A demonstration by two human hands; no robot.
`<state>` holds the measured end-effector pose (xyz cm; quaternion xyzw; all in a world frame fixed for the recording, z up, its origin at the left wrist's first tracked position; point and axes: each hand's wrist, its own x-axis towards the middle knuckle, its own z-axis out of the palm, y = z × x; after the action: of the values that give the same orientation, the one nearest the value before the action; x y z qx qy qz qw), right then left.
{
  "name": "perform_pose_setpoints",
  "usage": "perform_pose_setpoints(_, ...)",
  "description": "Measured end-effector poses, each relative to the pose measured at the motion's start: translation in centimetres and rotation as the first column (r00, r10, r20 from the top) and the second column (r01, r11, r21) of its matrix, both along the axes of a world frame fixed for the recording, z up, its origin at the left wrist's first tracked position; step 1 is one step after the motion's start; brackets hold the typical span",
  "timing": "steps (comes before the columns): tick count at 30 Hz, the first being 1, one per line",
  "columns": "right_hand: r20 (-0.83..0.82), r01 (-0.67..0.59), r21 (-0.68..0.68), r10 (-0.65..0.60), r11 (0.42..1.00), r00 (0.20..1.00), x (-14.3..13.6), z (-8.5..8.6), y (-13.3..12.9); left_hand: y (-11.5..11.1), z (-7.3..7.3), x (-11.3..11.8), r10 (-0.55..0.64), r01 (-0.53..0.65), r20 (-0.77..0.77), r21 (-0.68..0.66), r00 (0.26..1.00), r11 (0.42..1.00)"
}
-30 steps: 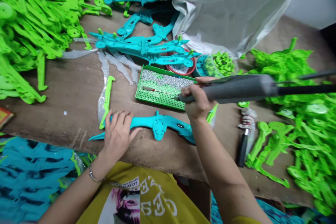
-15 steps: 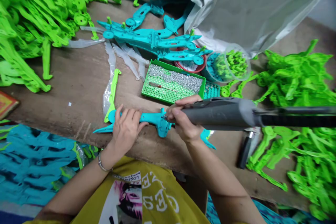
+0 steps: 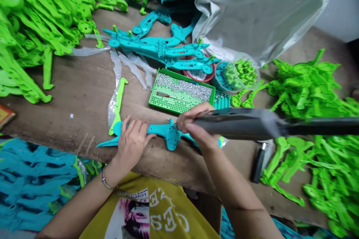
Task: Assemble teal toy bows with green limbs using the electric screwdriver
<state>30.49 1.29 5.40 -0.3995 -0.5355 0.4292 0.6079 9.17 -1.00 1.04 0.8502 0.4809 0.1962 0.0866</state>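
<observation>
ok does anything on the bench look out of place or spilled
A small white scrap lies alone on the bench, left of the left hand, and looks stray; I see no clear spill.

I face a broad brown surface [image 3: 84, 93], matte and worn, with pale scratches [image 3: 91, 142] along its near left edge. Beyond the surface's far right corner I record a plain, pale grey wall [image 3: 331, 11]; right of that corner, a dark patch [image 3: 354, 52], nature unclear to me. Below the surface's near edge: shadow and part of a brown panel [image 3: 211, 213]. Light on the surface soft, its far middle in shade.
</observation>
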Motion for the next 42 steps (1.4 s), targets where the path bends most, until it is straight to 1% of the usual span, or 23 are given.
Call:
perform_pose_setpoints(2, -0.049, 0.169, 0.097, -0.165, 0.981, 0.985, 0.8, 0.5, 1.2, 0.0, 0.0, 0.0, -0.003, 0.003, 0.003, -0.001, 1.000, 1.000)
perform_pose_setpoints(4, -0.056, 0.371, 0.118, -0.367, 0.921, 0.929, 1.7, 0.4, 2.6, 0.1, 0.0, 0.0, -0.006, 0.006, 0.012, 0.000, 1.000, 1.000)
perform_pose_setpoints(5, -0.030, 0.438, 0.102, -0.437, 0.893, 0.899, 2.3, 0.0, 3.2, 0.1, 0.0, 0.0, -0.007, 0.006, 0.017, 0.005, 1.000, 1.000)
perform_pose_setpoints(7, 0.023, 0.504, 0.079, -0.507, 0.860, 0.861, 3.2, -0.8, 4.0, 0.1, 0.0, -0.1, -0.008, 0.008, 0.024, 0.016, 1.000, 1.000)
perform_pose_setpoints(10, 0.041, 0.539, 0.075, -0.543, 0.839, 0.839, 4.3, -2.0, 4.5, 0.2, 0.0, -0.3, -0.013, 0.012, 0.032, 0.034, 0.999, 0.999)
perform_pose_setpoints(12, 0.035, 0.550, 0.071, -0.553, 0.832, 0.832, 4.6, -2.4, 4.4, 0.2, -0.1, -0.6, -0.018, 0.017, 0.043, 0.044, 0.999, 0.999)
perform_pose_setpoints(18, 0.019, 0.546, 0.043, -0.547, 0.837, 0.837, 4.6, -2.6, 4.4, 0.3, -0.2, -1.3, -0.028, 0.027, 0.027, 0.022, 0.999, 0.999)
perform_pose_setpoints(21, 0.019, 0.561, 0.032, -0.562, 0.827, 0.827, 4.5, -2.9, 4.5, 0.2, -0.2, -1.3, -0.030, 0.029, 0.031, 0.026, 0.999, 0.999)
perform_pose_setpoints(24, 0.007, 0.558, 0.032, -0.558, 0.830, 0.830, 4.6, -3.1, 4.6, 0.2, 0.3, -1.3, -0.038, 0.037, 0.026, 0.042, 0.999, 0.998)
perform_pose_setpoints(27, -0.009, 0.511, 0.017, -0.510, 0.860, 0.860, 4.6, -3.1, 4.6, 1.4, 1.7, -0.7, -0.077, 0.076, 0.046, 0.032, 0.996, 0.997)
perform_pose_setpoints(29, -0.007, 0.492, 0.013, -0.492, 0.871, 0.871, 4.6, -3.0, 4.6, 3.3, 2.9, 0.6, -0.135, 0.133, 0.102, 0.029, 0.986, 0.991)
perform_pose_setpoints(32, -0.019, 0.501, 0.032, -0.501, 0.865, 0.865, 4.8, -2.2, 4.3, 7.6, 4.6, 4.4, -0.272, 0.267, 0.194, 0.054, 0.943, 0.962)
perform_pose_setpoints(33, -0.030, 0.505, 0.039, -0.504, 0.863, 0.863, 4.9, -1.8, 4.0, 9.2, 4.9, 6.0, -0.312, 0.308, 0.175, 0.053, 0.934, 0.950)
perform_pose_setpoints(34, -0.045, 0.508, 0.049, -0.507, 0.860, 0.861, 5.0, -1.3, 3.7, 10.8, 5.1, 7.8, -0.328, 0.320, 0.125, 0.077, 0.936, 0.944)
perform_pose_setpoints(36, -0.077, 0.514, 0.080, -0.508, 0.854, 0.858, 5.2, -0.3, 2.7, 13.6, 4.9, 11.2, -0.340, 0.341, -0.030, 0.138, 0.940, 0.930)
perform_pose_setpoints(38, -0.103, 0.513, 0.118, -0.504, 0.850, 0.858, 5.4, 0.8, 1.6, 15.6, 4.2, 14.2, -0.379, 0.403, -0.161, 0.167, 0.911, 0.900)
perform_pose_setpoints(40, -0.119, 0.514, 0.154, -0.501, 0.844, 0.857, 5.5, 1.6, 0.5, 16.7, 3.3, 16.3, -0.432, 0.486, -0.268, 0.182, 0.861, 0.855)
perform_pose_setpoints(42, -0.126, 0.516, 0.171, -0.501, 0.839, 0.856, 5.7, 2.0, -0.4, 17.1, 2.5, 17.6, -0.465, 0.534, -0.315, 0.185, 0.827, 0.825)
